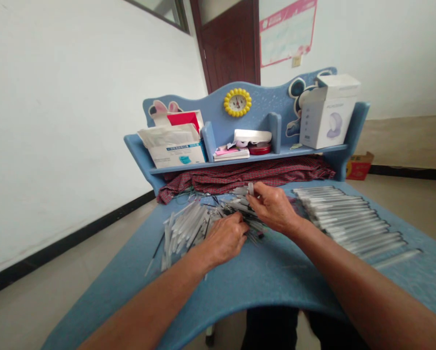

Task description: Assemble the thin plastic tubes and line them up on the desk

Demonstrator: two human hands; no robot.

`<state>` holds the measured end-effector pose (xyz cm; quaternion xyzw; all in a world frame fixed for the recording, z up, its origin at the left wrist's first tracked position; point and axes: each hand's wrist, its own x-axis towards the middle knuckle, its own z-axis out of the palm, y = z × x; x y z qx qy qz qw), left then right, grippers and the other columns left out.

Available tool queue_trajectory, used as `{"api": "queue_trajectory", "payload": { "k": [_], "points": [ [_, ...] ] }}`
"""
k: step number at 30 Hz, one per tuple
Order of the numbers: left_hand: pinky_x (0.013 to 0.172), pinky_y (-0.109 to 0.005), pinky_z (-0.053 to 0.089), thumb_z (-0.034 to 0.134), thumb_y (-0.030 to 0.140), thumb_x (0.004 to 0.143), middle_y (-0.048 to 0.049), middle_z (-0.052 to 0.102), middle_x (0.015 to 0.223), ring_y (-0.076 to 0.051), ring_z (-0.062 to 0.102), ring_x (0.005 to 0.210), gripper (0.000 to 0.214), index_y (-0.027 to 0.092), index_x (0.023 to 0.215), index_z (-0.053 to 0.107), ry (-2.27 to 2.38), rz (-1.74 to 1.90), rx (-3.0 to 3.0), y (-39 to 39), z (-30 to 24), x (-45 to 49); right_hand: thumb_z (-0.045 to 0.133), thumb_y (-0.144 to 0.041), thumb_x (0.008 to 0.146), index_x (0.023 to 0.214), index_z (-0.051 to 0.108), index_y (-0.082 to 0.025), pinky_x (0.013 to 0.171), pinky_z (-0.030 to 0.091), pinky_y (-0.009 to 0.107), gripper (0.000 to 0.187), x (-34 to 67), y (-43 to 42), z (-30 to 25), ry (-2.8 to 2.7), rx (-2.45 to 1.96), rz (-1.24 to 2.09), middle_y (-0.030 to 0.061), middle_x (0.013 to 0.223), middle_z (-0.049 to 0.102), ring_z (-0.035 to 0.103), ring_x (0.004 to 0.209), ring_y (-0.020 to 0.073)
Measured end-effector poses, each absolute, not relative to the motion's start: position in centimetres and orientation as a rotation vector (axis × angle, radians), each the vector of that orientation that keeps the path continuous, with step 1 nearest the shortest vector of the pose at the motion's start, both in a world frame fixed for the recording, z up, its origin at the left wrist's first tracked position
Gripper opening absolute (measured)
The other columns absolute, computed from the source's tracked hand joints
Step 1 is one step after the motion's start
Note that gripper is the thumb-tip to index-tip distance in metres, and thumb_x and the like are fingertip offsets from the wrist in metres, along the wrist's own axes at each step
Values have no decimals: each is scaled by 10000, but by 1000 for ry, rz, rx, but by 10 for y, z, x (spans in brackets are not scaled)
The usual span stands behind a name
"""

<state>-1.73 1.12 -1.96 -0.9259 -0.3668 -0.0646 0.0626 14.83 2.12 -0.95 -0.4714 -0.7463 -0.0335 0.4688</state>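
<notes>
A loose pile of translucent pen barrels (188, 224) and thin dark-tipped refills lies on the blue desk in front of me. My left hand (228, 237) rests on the near side of this pile, fingers curled down; whatever they grip is hidden. Just beyond it, at the back of the pile, my right hand (274, 206) pinches a pale translucent plastic piece (251, 188) between thumb and fingers. To the right of that hand, pens (349, 218) with clear barrels and dark ends lie side by side in a long row.
Behind the pile, a red checked cloth (247, 175) is bunched beneath the desk's shelf (294, 151). The shelf bears a mask box (177, 153), a small stack of papers (231, 154), a red round case (260, 148) and a tall white box (329, 116). The desk's front edge curves inward.
</notes>
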Motion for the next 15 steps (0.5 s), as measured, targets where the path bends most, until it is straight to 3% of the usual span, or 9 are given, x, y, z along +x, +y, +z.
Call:
{"api": "queue_trajectory", "payload": {
  "k": [7, 15],
  "points": [
    [653, -284, 480, 371, 171, 880, -78, 574, 849, -190, 567, 779, 267, 148, 814, 628, -989, -148, -2620, 16, -25, -14, 465, -259, 815, 665, 438, -207, 531, 253, 229, 161, 148, 21, -10, -1856, -1175, -111, -31, 565, 465, 399, 513, 105],
    [733, -288, 489, 395, 138, 857, -73, 549, 872, -174, 550, 817, 227, 154, 892, 619, -896, -228, -2740, 21, -24, -25, 453, -261, 816, 675, 444, -205, 538, 262, 229, 152, 148, 22, -12, -1883, -1196, -106, -26, 579, 478, 417, 520, 106]
  ]
}}
